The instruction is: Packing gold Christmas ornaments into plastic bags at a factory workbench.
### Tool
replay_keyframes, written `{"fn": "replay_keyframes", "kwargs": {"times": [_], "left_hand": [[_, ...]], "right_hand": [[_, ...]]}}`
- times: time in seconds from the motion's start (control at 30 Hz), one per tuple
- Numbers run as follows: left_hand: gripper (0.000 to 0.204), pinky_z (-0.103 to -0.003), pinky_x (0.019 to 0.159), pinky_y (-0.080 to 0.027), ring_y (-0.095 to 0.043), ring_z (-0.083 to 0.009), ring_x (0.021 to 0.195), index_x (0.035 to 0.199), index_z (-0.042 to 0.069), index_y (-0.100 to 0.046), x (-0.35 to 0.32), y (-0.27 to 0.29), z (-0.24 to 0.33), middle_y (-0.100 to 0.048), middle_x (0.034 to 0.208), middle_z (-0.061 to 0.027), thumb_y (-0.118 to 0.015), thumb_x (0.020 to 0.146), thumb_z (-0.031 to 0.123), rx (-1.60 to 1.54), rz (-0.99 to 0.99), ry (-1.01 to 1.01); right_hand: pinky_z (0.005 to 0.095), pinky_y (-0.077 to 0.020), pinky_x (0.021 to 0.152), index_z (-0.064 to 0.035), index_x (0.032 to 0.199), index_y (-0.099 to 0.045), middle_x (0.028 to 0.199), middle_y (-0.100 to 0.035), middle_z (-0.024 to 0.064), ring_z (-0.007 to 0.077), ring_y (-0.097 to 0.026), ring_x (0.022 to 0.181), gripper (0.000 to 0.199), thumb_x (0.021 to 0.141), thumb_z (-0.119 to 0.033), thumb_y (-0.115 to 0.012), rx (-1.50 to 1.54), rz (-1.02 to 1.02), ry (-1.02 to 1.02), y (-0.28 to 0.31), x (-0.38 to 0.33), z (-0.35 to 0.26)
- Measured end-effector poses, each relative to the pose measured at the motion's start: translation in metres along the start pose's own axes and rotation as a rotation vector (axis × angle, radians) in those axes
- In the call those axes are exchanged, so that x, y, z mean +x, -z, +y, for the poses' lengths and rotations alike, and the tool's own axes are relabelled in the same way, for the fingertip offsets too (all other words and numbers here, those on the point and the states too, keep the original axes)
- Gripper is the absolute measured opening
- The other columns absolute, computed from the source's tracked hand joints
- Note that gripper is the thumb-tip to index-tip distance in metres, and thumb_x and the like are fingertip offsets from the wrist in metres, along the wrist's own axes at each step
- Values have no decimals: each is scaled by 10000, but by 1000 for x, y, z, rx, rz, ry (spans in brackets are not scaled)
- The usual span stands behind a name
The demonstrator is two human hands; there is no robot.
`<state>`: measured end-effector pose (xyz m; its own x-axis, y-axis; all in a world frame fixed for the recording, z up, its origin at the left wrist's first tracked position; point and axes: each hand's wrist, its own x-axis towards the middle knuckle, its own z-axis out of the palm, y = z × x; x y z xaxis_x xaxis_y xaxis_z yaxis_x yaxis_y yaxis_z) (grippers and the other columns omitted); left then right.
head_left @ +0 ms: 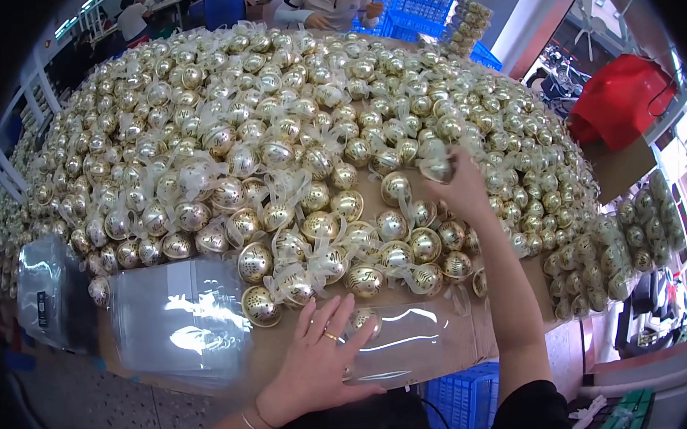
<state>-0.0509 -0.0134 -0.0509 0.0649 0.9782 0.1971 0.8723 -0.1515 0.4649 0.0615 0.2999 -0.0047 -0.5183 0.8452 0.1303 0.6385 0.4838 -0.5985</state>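
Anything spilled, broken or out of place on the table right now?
Nothing stands out. The gold ornament balls lie heaped loose across the table, none visibly broken. The left hand rests on a clear plastic tray holding one ball; the right hand grips a ball in the heap.

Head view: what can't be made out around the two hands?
- Right hand: its fingers cover whatever it grips among the gold baubles; blurred too.
- Clear plastic tray: glare and the left hand hide its compartments.
- Person at the far end: cut off by the top edge.
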Motion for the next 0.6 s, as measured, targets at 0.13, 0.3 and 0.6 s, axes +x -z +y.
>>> {"fn": "replay_keyframes", "kwargs": {"times": [0.13, 0.3, 0.6], "left_hand": [[872, -562, 1091, -182, -330, -394, 1300, 1347, 140, -468, -7, 1, -5, -343, 1421, -217, -677, 671, 648, -3, 12, 31], [856, -571, 1083, -195, -338, -400, 1287, 1350, 119, -462, 1, 1, -4, -371, 1384, -248, -684, 683, 608, -20, 15, -18], [876, -562, 1104, -170, -335, -386, 1303, 1368, 137, -446, -6, 3, -9, -346, 1417, -215, -656, 691, 653, 6, 15, -50]], "right_hand": [[357, -488, 953, 30, 1246, -446, 1155, -542, 134, 255, -587, 1084, 608, 724, -95, -730, 848, -54, -51, 17, -122, 13], [312, -436, 945, 9, 1241, -497, 1044, -587, 72, 203, -570, 1022, 671, 640, -45, -791, 71, 97, -107, -14, -219, 45], [348, -449, 914, -16, 1114, -640, 1126, -629, 103, 214, -584, 1061, 558, 613, -151, -843, 301, -647, 164, 2, -195, 33]]}}
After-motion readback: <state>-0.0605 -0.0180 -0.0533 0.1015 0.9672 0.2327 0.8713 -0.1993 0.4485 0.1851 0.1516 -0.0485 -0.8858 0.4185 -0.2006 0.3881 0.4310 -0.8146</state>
